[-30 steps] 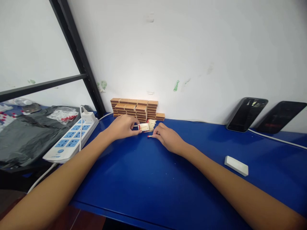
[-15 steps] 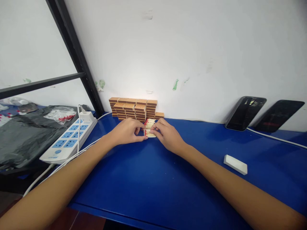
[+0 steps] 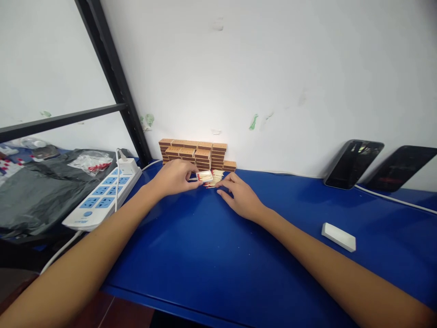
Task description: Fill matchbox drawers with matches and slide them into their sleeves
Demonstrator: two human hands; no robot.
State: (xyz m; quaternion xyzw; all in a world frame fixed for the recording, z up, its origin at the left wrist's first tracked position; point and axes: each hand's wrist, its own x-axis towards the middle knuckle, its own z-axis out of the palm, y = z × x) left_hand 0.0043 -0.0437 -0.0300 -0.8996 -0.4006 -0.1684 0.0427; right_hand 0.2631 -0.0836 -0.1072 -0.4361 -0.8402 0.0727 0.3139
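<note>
Between its thumb and fingers, my left hand (image 3: 175, 177) grips a small white matchbox tray (image 3: 205, 176) with red-tipped matches in it, tilted toward me. Behind and beside the tray lies a pile of loose matches (image 3: 217, 176) on the blue table. My right hand (image 3: 241, 197) rests just right of that pile, thumb and index finger apart, fingertips close to the matches; whether they touch any is hard to see. Stacked matchboxes (image 3: 203, 155) with brown sides stand against the wall behind the hands.
A white power strip (image 3: 105, 193) with cables lies at the left, beside a dark plastic bag (image 3: 37, 191). Two dark phones (image 3: 353, 164) lean on the wall at right. A white block (image 3: 338, 237) lies on the blue table (image 3: 225, 264).
My left hand has lifted the tray and tilted it, shifting it slightly up and left. My right hand has drawn off the tray, with its thumb and index finger parted.
</note>
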